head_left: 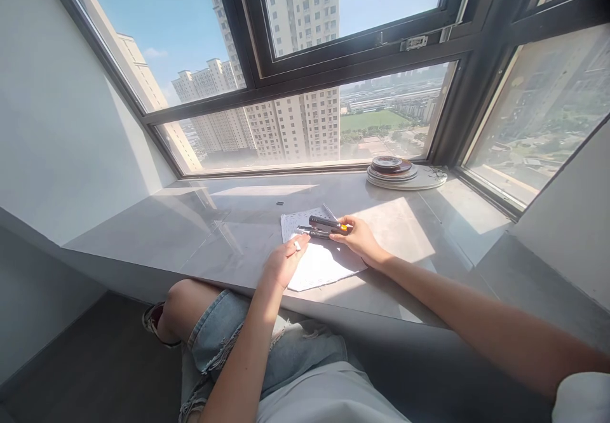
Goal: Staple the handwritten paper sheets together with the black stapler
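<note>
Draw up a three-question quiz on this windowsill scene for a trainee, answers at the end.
1. Multiple choice: which hand grips the stapler at its orange-marked end?
A) the left hand
B) the right hand
C) neither
2. True or false: the plates lie stacked on the sill.
3. Fill in the blank: directly below the stapler, on the sill, lies white ____.

Key: 1. B; 2. True; 3. paper.

Your paper (328,261) on the sill (190,220), frame centre; stapler (325,223) over it, window (305,86) behind.
Your left hand (286,261) over paper's left edge, your right hand (358,237) at stapler's right end; loose strip (279,203) behind paper's left corner; plate stack (391,177) right of centre, before window; knee (180,295) lower left.
</note>
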